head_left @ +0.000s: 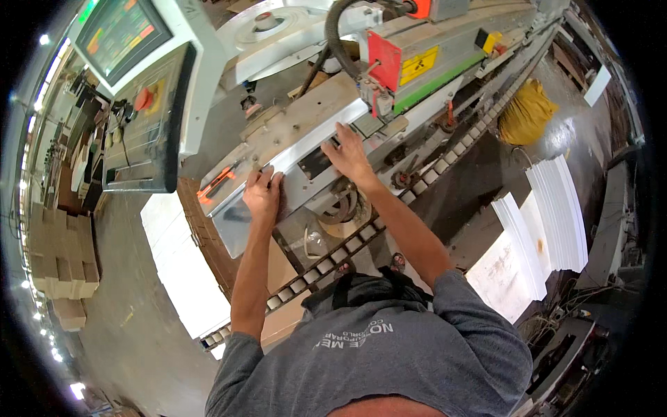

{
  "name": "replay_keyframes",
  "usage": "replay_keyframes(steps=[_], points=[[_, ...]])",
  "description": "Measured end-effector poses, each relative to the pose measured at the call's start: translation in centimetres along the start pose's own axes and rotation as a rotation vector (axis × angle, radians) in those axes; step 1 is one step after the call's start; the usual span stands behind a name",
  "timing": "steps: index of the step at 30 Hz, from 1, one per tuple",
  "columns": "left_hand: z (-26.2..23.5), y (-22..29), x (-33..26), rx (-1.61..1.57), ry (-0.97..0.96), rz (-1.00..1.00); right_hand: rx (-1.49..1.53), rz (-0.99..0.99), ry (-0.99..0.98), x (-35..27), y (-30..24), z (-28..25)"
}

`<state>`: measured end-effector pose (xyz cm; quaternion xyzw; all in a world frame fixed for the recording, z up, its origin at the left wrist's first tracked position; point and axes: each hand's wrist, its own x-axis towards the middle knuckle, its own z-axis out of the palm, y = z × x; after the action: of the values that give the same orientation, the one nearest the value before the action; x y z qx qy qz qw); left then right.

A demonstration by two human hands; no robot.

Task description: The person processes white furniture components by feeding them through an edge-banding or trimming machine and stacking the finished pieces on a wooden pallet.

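Note:
A long, narrow white strip point(306, 144) lies slantwise along the infeed of a large edge-working machine, its far end close to the machine's head. My left hand point(262, 194) is closed, with fingers bunched over the strip's near edge toward its left end. Farther right, my right hand point(347, 154) has its fingers apart and reaches to the strip near the machine head; a dark slot in the metal bed shows beside it. The undersides of my fingers are hidden. An orange-handled tool point(217, 184) lies on the bed left of my left hand.
A control panel point(142, 104) with screen and red button stands at left. A roller chain track point(361, 240) crosses before me. White boards point(184, 260) lie at left, white panels point(556, 215) at right. A yellow sack point(526, 115) sits behind; cardboard stacks point(62, 257) stand far left.

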<state>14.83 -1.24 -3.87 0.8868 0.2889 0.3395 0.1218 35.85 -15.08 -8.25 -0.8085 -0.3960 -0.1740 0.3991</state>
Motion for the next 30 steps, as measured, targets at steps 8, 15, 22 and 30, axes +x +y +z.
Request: replay_keyframes(steps=[8,15,22,30], points=[[4.9,5.5,2.5,-0.015,0.012,0.017,0.369,0.260,-0.103,-4.8,1.5,-20.2],[9.6,9.4,5.7,-0.027,-0.036,0.049,-0.485,0.468,-0.130,-20.9,20.4,-37.8],[10.7,13.1,6.8,-0.094,-0.101,0.029,-0.561,0.584,-0.338,-32.9,28.8,-47.3],[5.6,14.6,2.0,-0.290,-0.093,0.157,-0.574,0.453,-0.294,-32.2,28.5,-47.9]])
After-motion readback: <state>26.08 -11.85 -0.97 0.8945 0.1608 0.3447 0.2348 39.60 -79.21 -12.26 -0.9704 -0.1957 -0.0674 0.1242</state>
